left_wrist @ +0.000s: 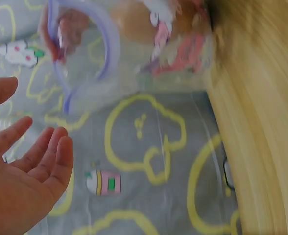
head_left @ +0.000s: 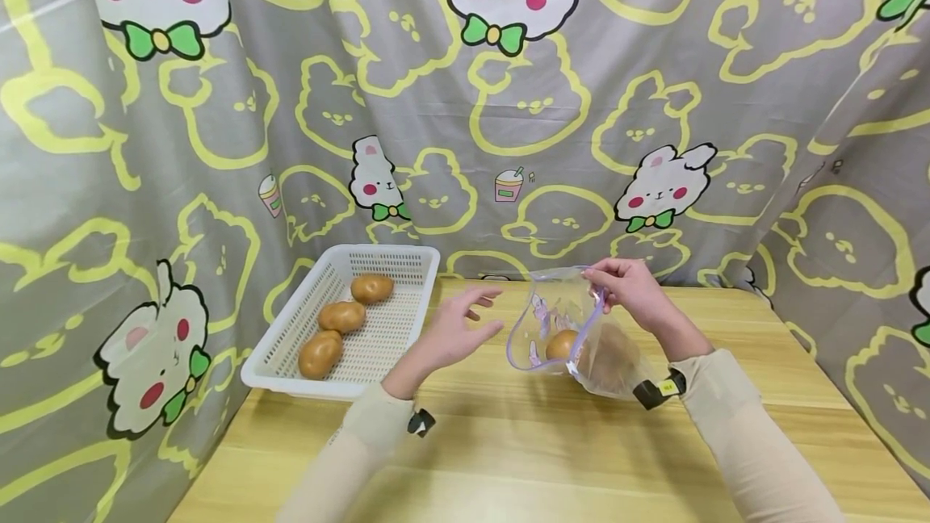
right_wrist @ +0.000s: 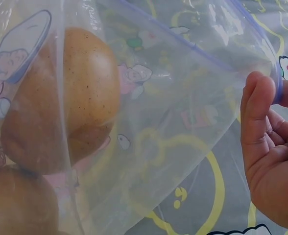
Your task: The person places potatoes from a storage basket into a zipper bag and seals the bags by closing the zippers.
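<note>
A clear zip bag [head_left: 534,321] with a purple rim and printed figures stands on the table, its mouth spread toward the left. My right hand [head_left: 628,290] pinches the bag's rim at the upper corner. Inside lie potatoes; one potato [head_left: 561,345] shows at the mouth, and the right wrist view shows a speckled potato [right_wrist: 87,93] beside another potato [right_wrist: 19,203]. Between the bag and a white basket [head_left: 412,321], my left hand [head_left: 459,329] hovers with fingers spread, holding nothing. Three potatoes [head_left: 342,317] lie in a row in the basket.
The wooden table [head_left: 508,458] spreads under the basket and bag. A grey curtain [head_left: 436,119] with yellow outlines and white rabbits hangs behind and along both sides. Dark wrist cameras [head_left: 657,388] are strapped over the pale sleeves.
</note>
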Action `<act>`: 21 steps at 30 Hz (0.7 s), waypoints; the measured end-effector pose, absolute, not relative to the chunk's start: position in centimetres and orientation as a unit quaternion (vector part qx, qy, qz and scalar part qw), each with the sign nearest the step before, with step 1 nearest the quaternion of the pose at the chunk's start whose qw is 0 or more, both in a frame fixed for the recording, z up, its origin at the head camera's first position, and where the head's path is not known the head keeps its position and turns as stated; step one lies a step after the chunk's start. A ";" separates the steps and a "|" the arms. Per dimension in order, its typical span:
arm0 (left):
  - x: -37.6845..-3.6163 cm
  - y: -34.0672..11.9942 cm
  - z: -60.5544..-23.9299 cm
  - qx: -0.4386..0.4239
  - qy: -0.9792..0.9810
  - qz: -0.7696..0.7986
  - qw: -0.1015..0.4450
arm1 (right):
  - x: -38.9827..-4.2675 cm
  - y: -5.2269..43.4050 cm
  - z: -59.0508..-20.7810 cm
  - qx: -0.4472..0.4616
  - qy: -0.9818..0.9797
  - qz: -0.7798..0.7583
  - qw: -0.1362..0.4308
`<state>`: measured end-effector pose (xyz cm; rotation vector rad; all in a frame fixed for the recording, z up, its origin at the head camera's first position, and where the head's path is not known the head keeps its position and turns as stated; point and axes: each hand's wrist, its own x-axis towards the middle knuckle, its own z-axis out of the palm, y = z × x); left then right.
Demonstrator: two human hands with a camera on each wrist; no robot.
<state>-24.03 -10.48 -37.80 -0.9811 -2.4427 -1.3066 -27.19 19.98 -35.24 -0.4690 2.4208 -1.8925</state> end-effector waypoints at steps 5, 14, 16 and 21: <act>-24.2 -14.7 -37.9 -0.309 -0.827 -0.456 0.112 | -27.1 20.1 -35.2 -0.154 0.774 -0.614 0.014; -24.4 -22.8 -38.8 -0.230 -0.879 -0.406 0.094 | -27.0 20.2 -35.1 -0.154 0.774 -0.614 0.011; -24.5 -24.3 -39.4 -0.215 -0.891 -0.392 0.079 | -27.0 20.2 -35.1 -0.156 0.773 -0.615 0.012; -25.0 -27.6 -40.9 -0.192 -0.902 -0.385 0.030 | -27.0 20.2 -35.2 -0.160 0.769 -0.618 0.013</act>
